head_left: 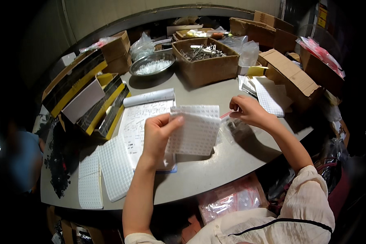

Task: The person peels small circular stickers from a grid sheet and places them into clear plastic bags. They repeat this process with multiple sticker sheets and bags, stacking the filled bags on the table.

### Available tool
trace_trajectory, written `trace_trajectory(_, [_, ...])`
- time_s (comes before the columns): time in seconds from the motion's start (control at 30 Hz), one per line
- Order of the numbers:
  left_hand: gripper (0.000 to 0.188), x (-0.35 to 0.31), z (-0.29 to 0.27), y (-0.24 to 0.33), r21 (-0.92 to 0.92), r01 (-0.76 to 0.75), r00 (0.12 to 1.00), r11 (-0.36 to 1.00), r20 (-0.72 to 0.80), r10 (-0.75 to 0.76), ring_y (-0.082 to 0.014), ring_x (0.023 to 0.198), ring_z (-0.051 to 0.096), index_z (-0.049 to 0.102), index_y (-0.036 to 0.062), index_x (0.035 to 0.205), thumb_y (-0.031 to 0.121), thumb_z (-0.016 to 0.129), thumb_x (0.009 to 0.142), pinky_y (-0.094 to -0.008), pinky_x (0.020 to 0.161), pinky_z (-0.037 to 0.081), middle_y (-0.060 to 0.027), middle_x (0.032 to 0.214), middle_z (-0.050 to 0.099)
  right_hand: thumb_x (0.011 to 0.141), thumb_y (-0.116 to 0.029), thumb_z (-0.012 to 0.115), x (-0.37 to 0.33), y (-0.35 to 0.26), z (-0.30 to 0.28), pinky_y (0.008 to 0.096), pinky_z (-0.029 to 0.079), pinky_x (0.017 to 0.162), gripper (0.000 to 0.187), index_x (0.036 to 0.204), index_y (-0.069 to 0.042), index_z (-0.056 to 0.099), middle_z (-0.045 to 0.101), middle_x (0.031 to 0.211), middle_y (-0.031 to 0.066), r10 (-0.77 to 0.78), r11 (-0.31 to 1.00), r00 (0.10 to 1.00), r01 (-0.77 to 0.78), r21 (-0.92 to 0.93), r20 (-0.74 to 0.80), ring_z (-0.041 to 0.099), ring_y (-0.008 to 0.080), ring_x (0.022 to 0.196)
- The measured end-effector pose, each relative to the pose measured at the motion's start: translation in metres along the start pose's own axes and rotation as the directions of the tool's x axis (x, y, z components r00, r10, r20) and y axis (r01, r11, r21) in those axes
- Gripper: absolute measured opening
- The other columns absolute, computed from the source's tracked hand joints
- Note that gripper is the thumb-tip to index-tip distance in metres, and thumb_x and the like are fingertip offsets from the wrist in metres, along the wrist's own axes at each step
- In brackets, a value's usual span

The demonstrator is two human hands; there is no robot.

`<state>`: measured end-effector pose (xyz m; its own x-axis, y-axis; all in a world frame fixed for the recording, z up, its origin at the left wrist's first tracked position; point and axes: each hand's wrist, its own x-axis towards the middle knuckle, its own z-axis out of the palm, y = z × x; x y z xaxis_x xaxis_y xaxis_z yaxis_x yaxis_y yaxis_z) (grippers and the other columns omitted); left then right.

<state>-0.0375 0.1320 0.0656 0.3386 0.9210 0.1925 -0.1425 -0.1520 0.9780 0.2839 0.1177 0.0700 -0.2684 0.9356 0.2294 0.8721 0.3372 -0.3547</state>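
Observation:
My left hand [158, 132] pinches a sheet of small printed stickers [195, 134] between thumb and fingers, holding it up over the table. Off to the right, my right hand [248, 110] has its fingers curled together. Whatever is between those fingertips, if anything, is too small to make out. Below it a clear plastic zip bag [234, 128] with a red strip lies on the table. Partly behind the sticker sheet is a writing pad [138, 118] covered in handwriting. More sticker sheets [116, 168] rest at the left front of the table.
A cardboard box of metal parts [207, 61] and a metal bowl of small clear pieces [152, 67] stand at the back. Black-and-yellow boxes [85, 91] occupy the left. At the right are open cartons [290, 71] and sticker sheets [268, 95]. Another person [22, 158] is at far left.

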Motion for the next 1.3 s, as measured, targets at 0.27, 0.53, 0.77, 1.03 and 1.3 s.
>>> trace_trajectory(0.27, [0.018, -0.005, 0.011, -0.014, 0.185, -0.119, 0.990, 0.975, 0.098, 0.103, -0.0035, 0.066, 0.056, 0.078, -0.0030, 0.100, 0.011, 0.073, 0.090, -0.0200, 0.059, 0.043, -0.0001, 0.075, 0.070, 0.090, -0.002, 0.070, 0.004, -0.053, -0.010, 0.0320, 0.055, 0.076, 0.019, 0.107, -0.001, 0.063, 0.067, 0.099, 0.0096, -0.315, 0.893, 0.934, 0.352, 0.282, -0.168, 0.069, 0.0200, 0.088])
trace_trajectory(0.53, [0.017, -0.009, 0.018, -0.009, 0.179, -0.127, 0.988, 0.976, 0.115, 0.108, -0.0042, 0.071, 0.060, 0.078, -0.0018, 0.102, 0.010, 0.073, 0.091, -0.0210, 0.062, 0.048, -0.0018, 0.079, 0.073, 0.084, 0.002, 0.072, 0.010, -0.076, 0.005, 0.0386, 0.054, 0.070, 0.019, 0.099, -0.002, 0.060, 0.062, 0.092, 0.0125, -0.400, 0.903, 0.874, 0.427, 0.042, -0.276, 0.064, 0.0299, 0.083])
trace_trajectory(0.77, [0.024, -0.013, 0.021, -0.004, 0.005, 0.070, 0.990, 0.998, 0.120, -0.070, -0.0096, 0.077, 0.066, 0.076, -0.0046, 0.104, 0.013, 0.073, 0.088, -0.0242, 0.072, 0.051, -0.0070, 0.091, 0.075, 0.074, -0.007, 0.068, -0.002, -0.080, 0.015, 0.0403, 0.053, 0.070, 0.021, 0.093, -0.008, 0.059, 0.059, 0.091, 0.0098, -0.579, 0.815, 0.747, 0.511, -0.274, -0.328, 0.062, 0.0300, 0.083])
trace_trajectory(1.03, [0.027, -0.011, 0.021, -0.003, -0.003, 0.153, 0.978, 0.988, 0.142, -0.151, -0.0114, 0.078, 0.065, 0.077, -0.0031, 0.102, 0.017, 0.076, 0.084, -0.0267, 0.081, 0.049, -0.0083, 0.089, 0.075, 0.083, 0.001, 0.071, -0.018, -0.056, -0.005, 0.0312, 0.054, 0.072, 0.021, 0.102, -0.004, 0.066, 0.066, 0.096, 0.0085, -0.477, 0.832, 0.831, 0.532, 0.158, -0.287, 0.066, 0.0222, 0.085])
trace_trajectory(1.3, [0.027, -0.013, 0.027, -0.003, 0.017, 0.156, 0.979, 0.988, 0.130, -0.157, -0.0108, 0.077, 0.065, 0.077, -0.0046, 0.102, 0.016, 0.075, 0.085, -0.0264, 0.079, 0.049, -0.0078, 0.087, 0.075, 0.090, -0.001, 0.071, -0.029, -0.033, -0.019, 0.0273, 0.054, 0.078, 0.018, 0.105, 0.001, 0.062, 0.065, 0.095, 0.0072, -0.212, 0.893, 0.966, 0.253, 0.372, -0.148, 0.067, 0.0130, 0.086])
